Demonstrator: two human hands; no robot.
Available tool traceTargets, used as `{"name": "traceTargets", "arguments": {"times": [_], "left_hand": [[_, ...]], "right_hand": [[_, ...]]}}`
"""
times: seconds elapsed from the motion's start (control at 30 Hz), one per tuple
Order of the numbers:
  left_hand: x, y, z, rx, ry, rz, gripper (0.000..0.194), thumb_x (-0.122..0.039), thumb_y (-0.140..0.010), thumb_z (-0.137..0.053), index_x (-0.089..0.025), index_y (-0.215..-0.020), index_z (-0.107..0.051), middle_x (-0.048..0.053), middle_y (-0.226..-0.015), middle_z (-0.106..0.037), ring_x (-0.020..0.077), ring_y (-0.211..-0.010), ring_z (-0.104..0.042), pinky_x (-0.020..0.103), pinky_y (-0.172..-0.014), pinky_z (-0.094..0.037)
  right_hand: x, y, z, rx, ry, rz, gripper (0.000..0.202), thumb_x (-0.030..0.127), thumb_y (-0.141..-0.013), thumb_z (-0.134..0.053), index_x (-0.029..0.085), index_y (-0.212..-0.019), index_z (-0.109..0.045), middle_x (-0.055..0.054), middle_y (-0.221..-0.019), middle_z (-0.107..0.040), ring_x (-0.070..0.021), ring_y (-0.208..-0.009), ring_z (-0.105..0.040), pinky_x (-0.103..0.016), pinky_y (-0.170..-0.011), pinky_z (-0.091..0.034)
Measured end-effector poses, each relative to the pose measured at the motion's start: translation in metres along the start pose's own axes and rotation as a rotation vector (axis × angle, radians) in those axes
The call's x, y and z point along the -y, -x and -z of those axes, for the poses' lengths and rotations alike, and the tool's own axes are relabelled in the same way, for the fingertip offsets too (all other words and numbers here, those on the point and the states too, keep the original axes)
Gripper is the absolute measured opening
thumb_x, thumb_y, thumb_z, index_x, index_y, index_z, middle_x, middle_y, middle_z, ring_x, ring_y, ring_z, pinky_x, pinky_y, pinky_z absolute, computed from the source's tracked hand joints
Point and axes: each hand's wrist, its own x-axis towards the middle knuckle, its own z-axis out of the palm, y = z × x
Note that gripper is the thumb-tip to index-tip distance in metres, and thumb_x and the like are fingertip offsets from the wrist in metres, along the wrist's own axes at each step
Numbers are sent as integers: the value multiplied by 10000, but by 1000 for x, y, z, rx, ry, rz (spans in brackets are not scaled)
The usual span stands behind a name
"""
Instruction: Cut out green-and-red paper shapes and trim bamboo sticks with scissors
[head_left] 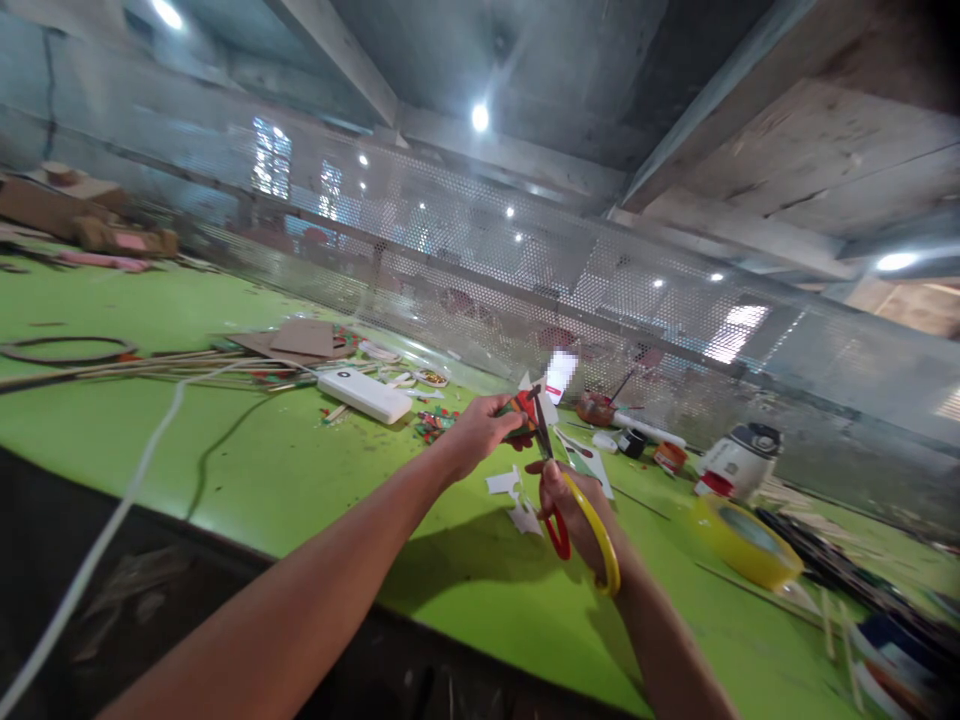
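Just right of frame centre, our left hand point(480, 432) pinches the painted piece point(523, 404) between its fingers; it looks light, bendable, best held by an edge. Our right hand point(576, 502) grips scissors point(546, 446).

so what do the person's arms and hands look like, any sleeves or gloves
The left hand and right hand are both ungloved. The left forearm and right forearm are sleeveless as far as the picture shows, with no watch or bracelet visible. Whether any ring is worn, I cannot tell.
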Motion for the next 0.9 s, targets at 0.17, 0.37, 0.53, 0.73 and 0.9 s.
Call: {"name": "traceTargets", "arguments": {"times": [0.17, 0.37, 0.53, 0.73, 0.9], "left_hand": [[-2, 1, -1, -4, -4, -10, 118, -230, -753, -585, -116, -735, -611, 60, -707, -632, 122, -599, -564, 277, -633, -441], [0, 1, 0, -5, -3, -10, 117, -237, -750, -592, -124, -738, -617, 63, -710, -637, 130, -610, -571, 281, -638, -445], [-2, 1, -1, -6, 9, -14, 112, -228, -749, -588, -118, -737, -609, 64, -699, -633, 129, -596, -565, 278, -619, -439], [-3, 2, -1, 10, 9, -28, 128, -227, -755, -580, -107, -732, -618, 75, -701, -635, 136, -603, -570, 286, -621, -445], [-5, 3, -1, 6, 32, -13, 133, -240, -743, -600, -113, -751, -639, 89, -747, -652, 145, -632, -582, 308, -666, -454]], "right_hand": [[-3, 0, 0, -5, -16, 1, 632, 745, -792, -285, 183, -589, -490, -32, -564, -569, -144, -499, -544, -274, -526, -456], [-2, 0, 0, -18, -3, 5, 615, 732, -805, -288, 192, -578, -479, -17, -530, -535, -133, -461, -500, -280, -519, -452], [-4, -1, 0, -41, 26, 23, 615, 740, -797, -291, 196, -585, -483, 0, -519, -498, -131, -474, -464, -281, -533, -448], [-2, 0, -2, -41, 6, 17, 602, 738, -803, -280, 199, -599, -455, 11, -510, -458, -152, -525, -489, -305, -586, -450], [-1, 0, -3, -51, -19, -9, 606, 750, -788, -288, 200, -601, -460, 29, -474, -431, -131, -457, -441, -295, -538, -441]]}}
